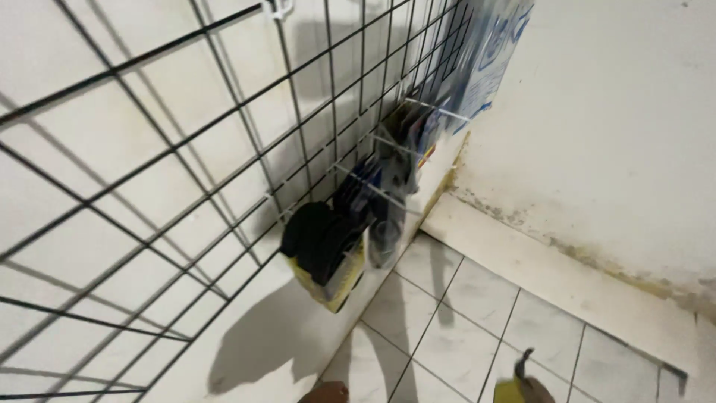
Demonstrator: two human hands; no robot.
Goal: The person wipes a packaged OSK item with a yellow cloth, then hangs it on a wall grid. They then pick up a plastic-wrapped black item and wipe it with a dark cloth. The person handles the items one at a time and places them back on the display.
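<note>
There is one view only, from the camera worn on the person's head, so no second view overlaps with it. It looks steeply down and is tilted, so the wall lines run at a slant. On the left and very near stands a black wire grid panel (186,149) against a white tiled wall, filling most of the frame. Packaged goods (328,250) hang on hooks from the grid near the middle, somewhat farther off. On the right the view reaches a stained white wall (611,134), and below it the tiled floor (455,328). At the bottom edge, nearest the camera, two small shapes are cut off, perhaps parts of the person.
</note>
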